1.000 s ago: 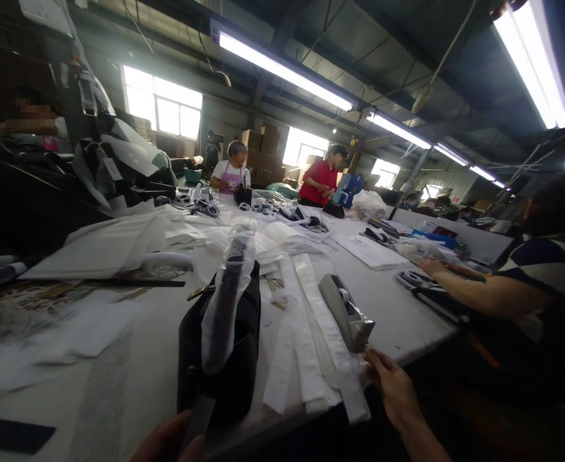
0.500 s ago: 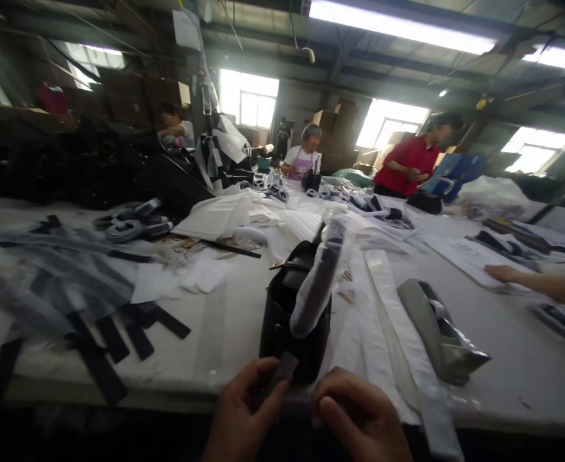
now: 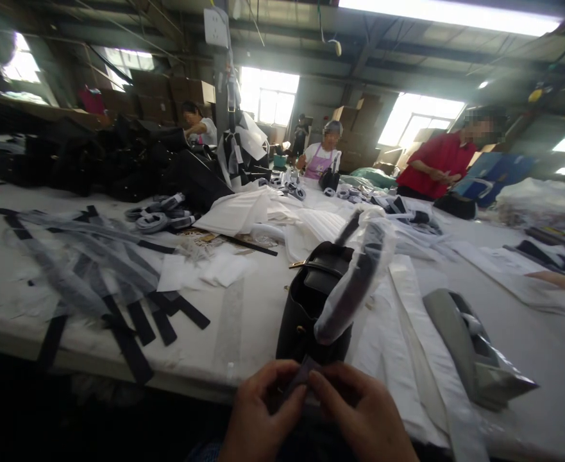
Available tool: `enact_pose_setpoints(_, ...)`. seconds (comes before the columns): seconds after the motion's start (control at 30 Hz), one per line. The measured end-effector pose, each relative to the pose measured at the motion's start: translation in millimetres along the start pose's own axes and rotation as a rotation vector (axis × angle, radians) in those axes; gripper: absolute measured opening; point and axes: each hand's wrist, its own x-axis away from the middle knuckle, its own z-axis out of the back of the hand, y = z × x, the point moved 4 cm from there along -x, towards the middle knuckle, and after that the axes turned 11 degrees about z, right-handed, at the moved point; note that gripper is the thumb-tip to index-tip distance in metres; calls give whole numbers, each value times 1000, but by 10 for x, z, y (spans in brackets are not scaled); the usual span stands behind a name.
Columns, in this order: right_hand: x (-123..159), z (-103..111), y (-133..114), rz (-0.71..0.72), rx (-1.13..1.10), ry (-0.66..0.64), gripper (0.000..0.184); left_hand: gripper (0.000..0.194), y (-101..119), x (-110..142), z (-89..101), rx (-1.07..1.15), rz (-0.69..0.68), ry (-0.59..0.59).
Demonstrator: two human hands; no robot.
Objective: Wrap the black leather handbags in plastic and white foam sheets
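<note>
My left hand [image 3: 265, 410] pinches a small dark flat strip [image 3: 306, 367] between thumb and fingers. Against the same strip, the fingertips of my right hand [image 3: 362, 410] are closed, so both hands meet just in front of the table edge. Directly beyond them a black handbag [image 3: 294, 324] stands upright with its top open. Its handle [image 3: 347, 298] is wrapped in translucent white material and arches up to the right. The strip's lower part is hidden by my fingers.
Black straps in translucent wrap [image 3: 140, 321] lie spread at left. A grey tape dispenser [image 3: 448, 327] and long white strips [image 3: 410, 321] are at right. Black bags [image 3: 118, 160] are heaped behind. A co-worker's forearm [image 3: 564, 282] reaches in from the right; other people work farther back.
My right hand has come left to the dark strip and now pinches it along with my left. The view has swung left, and the co-worker's arm sits nearer the right edge.
</note>
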Motion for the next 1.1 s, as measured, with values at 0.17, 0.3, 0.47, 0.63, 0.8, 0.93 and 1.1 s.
enact_pose_setpoints(0.17,66,95,-10,1,-16,-124,26,41,15,-12,-9,116,66,-101)
enact_pose_setpoints(0.3,105,99,49,-2,-25,-88,26,44,38,-13,-16,192,159,-201)
enact_pose_setpoints(0.47,105,22,134,9,-106,46,31,51,61,7,-29,270,296,-319)
enact_pose_setpoints(0.63,97,-91,185,16,-80,143,31,50,125,27,-40,245,346,-314)
enact_pose_setpoints(0.8,80,-203,177,-1,-231,205,26,49,161,25,-41,200,372,-347)
enact_pose_setpoints(0.93,65,-222,157,9,-239,203,24,49,189,27,-38,202,382,-353)
enact_pose_setpoints(1.1,53,-193,150,27,-160,209,24,50,202,60,-62,237,404,-356)
